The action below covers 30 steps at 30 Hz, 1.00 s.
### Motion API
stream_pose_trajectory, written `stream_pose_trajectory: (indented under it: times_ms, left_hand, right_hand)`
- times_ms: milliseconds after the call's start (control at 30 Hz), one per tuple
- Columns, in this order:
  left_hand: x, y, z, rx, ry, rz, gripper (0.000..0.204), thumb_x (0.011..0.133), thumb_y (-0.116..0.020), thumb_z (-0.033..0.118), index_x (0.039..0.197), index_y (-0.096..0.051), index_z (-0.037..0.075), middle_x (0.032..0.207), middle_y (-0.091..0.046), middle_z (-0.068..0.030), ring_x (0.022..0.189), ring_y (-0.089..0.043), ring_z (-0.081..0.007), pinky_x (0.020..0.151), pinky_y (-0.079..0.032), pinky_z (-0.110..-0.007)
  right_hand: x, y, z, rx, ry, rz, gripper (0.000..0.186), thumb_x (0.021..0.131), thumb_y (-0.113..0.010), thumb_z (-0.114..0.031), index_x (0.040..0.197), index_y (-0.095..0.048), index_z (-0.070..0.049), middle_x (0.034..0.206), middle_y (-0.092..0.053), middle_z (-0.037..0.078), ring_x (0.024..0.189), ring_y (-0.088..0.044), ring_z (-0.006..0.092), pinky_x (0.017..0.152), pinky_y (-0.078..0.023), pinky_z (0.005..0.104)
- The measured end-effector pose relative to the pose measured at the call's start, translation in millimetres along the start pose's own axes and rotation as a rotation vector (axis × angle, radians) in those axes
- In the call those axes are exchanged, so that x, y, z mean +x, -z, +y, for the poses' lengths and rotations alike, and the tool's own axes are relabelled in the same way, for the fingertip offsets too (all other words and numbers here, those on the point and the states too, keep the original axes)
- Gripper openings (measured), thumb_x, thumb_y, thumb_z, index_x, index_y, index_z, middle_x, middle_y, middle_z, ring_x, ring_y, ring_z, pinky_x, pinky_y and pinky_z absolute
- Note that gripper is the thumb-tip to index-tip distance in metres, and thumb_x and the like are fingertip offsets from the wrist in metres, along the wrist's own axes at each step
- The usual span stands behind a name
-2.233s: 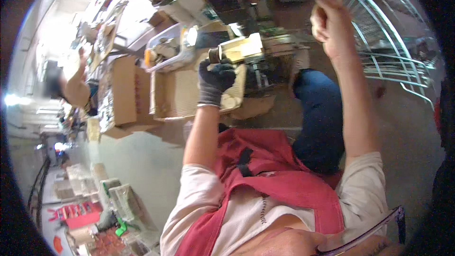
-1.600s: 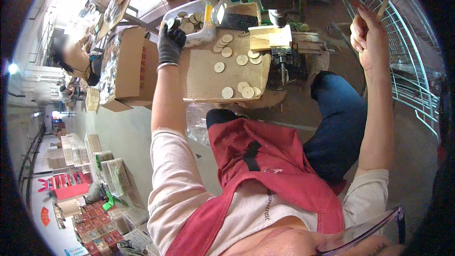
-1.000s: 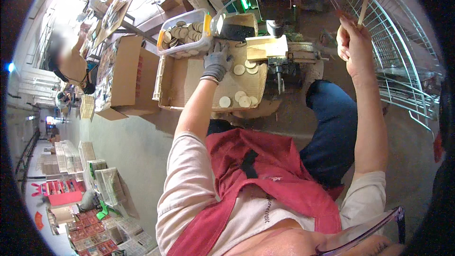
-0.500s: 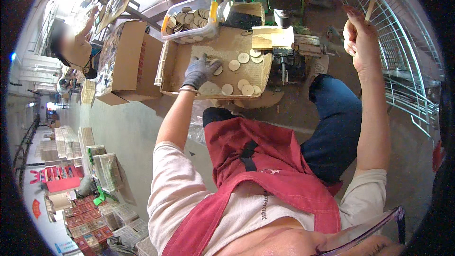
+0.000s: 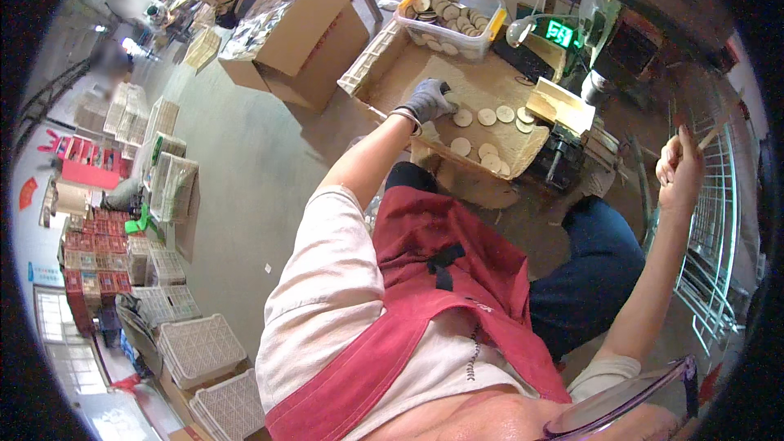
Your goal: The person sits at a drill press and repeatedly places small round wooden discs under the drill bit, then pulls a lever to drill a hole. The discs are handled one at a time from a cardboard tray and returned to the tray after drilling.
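Note:
My left hand [image 5: 429, 102], in a grey glove, is over the left part of a shallow cardboard tray [image 5: 392, 73]. Its fingers are curled on a pale round wooden disc, mostly hidden by them. Just beside the fingertips lies another wooden disc [image 5: 463, 118], and several more [image 5: 487, 150] are spread singly and in overlapping groups across the tray. Far to the right, my bare right hand [image 5: 680, 165] is raised with its fingers closed round a thin light stick [image 5: 710, 136] that pokes out past the hand.
A clear bin [image 5: 456, 41] with yellow handles, full of discs, stands on the tray's far side. Right of the tray is a machine with a clamp [image 5: 559, 155] and a pale wooden block [image 5: 560, 106]. Wire racks [image 5: 710, 237] flank my right arm. A large carton [image 5: 302, 33] stands at left.
The whole view has swung, so the bench sits further right and lower. My left hand has drawn its fingers in at the disc. My right hand stays raised and closed.

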<state>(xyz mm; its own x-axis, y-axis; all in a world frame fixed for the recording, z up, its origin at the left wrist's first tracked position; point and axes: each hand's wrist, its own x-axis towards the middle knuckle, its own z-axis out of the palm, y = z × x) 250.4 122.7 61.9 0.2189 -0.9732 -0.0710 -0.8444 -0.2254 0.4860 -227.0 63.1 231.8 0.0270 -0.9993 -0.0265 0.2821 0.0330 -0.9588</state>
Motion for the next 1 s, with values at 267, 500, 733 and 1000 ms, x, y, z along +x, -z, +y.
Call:
stream_pose_trajectory:
  times_ms: [267,500,733,1000]
  left_hand:
    - [-24,18,-28,-0.123,-0.033,0.167,0.032,0.072,-0.075,0.028,0.085,-0.067,0.001,0.082,-0.069,-0.0181,0.072,-0.067,-0.0298,0.066,-0.053,-0.037]
    - [-35,16,18,-0.513,0.032,-0.278,0.049,0.083,-0.076,0.024,0.125,-0.06,0.004,0.084,-0.064,-0.0012,0.063,-0.059,-0.0082,0.056,-0.051,-0.025]
    - [-25,-9,21,0.057,-0.235,-0.109,0.05,0.066,-0.082,0.03,0.103,-0.063,0.002,0.102,-0.067,-0.0221,0.097,-0.065,-0.037,0.084,-0.051,-0.04]
    - [-15,-2,70,-0.322,-0.058,-0.413,0.048,0.072,-0.08,0.026,0.109,-0.061,0.003,0.093,-0.07,-0.014,0.084,-0.067,-0.0223,0.074,-0.054,-0.036]
  right_hand:
    - [-2,-1,-1,0.003,-0.038,0.052,0.044,0.096,-0.058,-0.028,0.057,-0.041,-0.016,0.048,-0.034,-0.003,0.034,-0.024,0.0067,0.034,-0.018,0.0246]
    - [-6,-2,-2,-0.084,0.055,0.062,0.045,0.092,-0.06,-0.033,0.055,-0.044,-0.013,0.044,-0.036,-0.002,0.03,-0.026,0.0084,0.031,-0.019,0.025]
    - [-8,-1,-3,-0.042,0.064,0.086,0.045,0.092,-0.061,-0.031,0.055,-0.044,-0.013,0.045,-0.037,-0.002,0.03,-0.026,0.0083,0.032,-0.018,0.0255]
    - [-4,1,-2,-0.035,0.055,0.064,0.048,0.092,-0.061,-0.031,0.052,-0.042,-0.013,0.044,-0.037,-0.002,0.03,-0.027,0.0082,0.032,-0.019,0.0248]
